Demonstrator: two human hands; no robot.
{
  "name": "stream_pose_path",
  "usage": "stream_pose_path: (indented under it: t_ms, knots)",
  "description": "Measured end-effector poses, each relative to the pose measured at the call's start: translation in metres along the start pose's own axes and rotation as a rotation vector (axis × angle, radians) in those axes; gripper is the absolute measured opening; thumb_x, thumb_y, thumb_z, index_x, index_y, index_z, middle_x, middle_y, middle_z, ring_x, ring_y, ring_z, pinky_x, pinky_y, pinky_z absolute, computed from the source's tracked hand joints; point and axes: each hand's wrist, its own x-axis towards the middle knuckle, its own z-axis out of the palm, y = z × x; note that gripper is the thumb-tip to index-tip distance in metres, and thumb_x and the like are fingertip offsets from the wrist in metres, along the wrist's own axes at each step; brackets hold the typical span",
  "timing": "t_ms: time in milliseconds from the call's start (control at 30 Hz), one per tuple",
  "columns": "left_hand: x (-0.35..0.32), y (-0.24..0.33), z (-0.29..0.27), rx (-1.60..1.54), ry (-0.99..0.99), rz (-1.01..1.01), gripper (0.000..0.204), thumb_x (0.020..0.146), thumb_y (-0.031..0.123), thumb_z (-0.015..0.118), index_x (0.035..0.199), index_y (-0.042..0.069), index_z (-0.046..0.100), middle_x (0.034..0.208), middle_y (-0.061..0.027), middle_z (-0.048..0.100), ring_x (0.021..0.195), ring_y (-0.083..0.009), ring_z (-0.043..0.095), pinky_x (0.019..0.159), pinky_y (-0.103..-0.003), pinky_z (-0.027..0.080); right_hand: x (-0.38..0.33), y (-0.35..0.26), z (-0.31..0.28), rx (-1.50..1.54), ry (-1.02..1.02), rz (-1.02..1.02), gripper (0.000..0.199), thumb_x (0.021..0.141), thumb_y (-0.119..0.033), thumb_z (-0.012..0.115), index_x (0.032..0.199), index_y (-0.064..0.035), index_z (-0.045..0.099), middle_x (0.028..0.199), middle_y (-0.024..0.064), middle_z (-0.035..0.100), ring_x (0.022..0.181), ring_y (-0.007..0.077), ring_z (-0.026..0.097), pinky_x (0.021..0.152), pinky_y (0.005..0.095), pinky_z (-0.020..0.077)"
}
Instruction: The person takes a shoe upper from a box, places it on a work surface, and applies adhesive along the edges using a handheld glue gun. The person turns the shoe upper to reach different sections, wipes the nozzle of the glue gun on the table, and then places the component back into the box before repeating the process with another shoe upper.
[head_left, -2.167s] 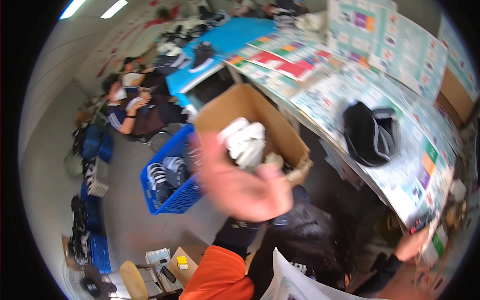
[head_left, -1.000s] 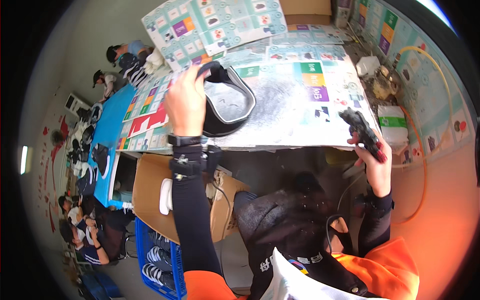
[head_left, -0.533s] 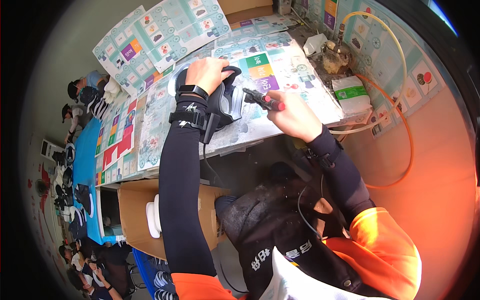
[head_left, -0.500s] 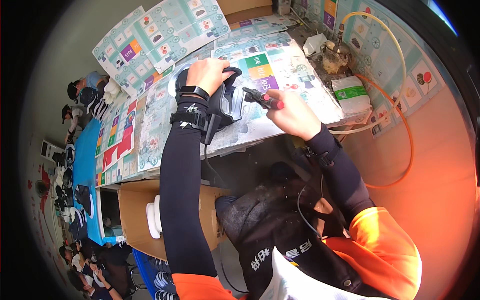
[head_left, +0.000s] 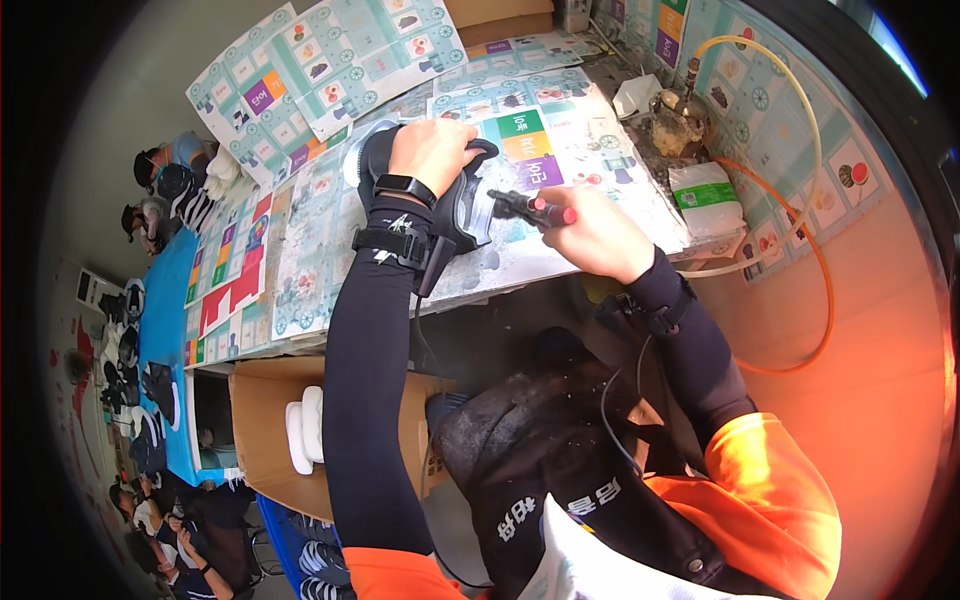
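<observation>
On the bench, left hand (head_left: 432,155) pins shoe (head_left: 455,205).

A workbench (head_left: 600,240) runs across the upper middle of the frame, its top covered with printed paper sheets (head_left: 330,60) in teal and white with coloured squares. A black shoe (head_left: 450,200) lies on it at upper centre. Toward the upper right sit a white packet with a green label (head_left: 705,195), a crumpled white cloth (head_left: 635,95), and what may be a grimy glue pot (head_left: 680,125). A yellowish hose (head_left: 800,110) loops along the right edge.
</observation>
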Motion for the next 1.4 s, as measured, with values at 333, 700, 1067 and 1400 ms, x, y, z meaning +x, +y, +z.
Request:
stream_pose_path:
  t_ms: [333,700,1067,1400]
  knots:
    - [-0.004,0.001,-0.009,0.242,0.064,0.002,0.012,0.093,0.026,0.068,0.093,0.015,0.072,0.086,-0.0069,0.072,0.085,-0.0283,0.074,0.067,-0.042,0.059,-0.015,-0.011,-0.019,0.025,-0.094,0.000,0.017,0.083,-0.005,0.061,0.097,0.0017,0.068,0.079,0.0269,0.066,0.080,0.0465,0.066,0.074,0.0492,0.0516]
    - [-0.024,0.027,0.008,0.157,0.415,0.031,0.012,0.086,0.017,0.072,0.098,0.015,0.071,0.091,0.0007,0.067,0.088,-0.0218,0.067,0.071,-0.037,0.059,0.008,0.013,0.000,-0.128,0.079,-0.102,0.018,0.083,-0.002,0.055,0.097,-0.0001,0.065,0.080,0.0297,0.067,0.083,0.0506,0.067,0.077,0.0548,0.0527]
    - [-0.031,0.040,-0.008,-0.013,0.343,-0.182,0.019,0.088,0.031,0.079,0.101,0.018,0.076,0.091,0.0010,0.070,0.086,-0.0244,0.069,0.070,-0.040,0.059,0.005,0.033,0.017,-0.121,0.099,-0.022,0.019,0.085,-0.007,0.055,0.094,0.0016,0.070,0.081,0.0321,0.067,0.083,0.0526,0.066,0.079,0.0573,0.0526]
    - [-0.052,0.056,-0.019,-0.080,0.363,-0.243,0.018,0.091,0.026,0.076,0.105,0.015,0.075,0.094,-0.0023,0.071,0.088,-0.0270,0.069,0.075,-0.041,0.058,-0.002,0.026,0.017,-0.052,0.121,0.049,0.023,0.084,-0.007,0.056,0.098,0.0005,0.072,0.086,0.0323,0.068,0.089,0.0524,0.066,0.082,0.0551,0.0534]
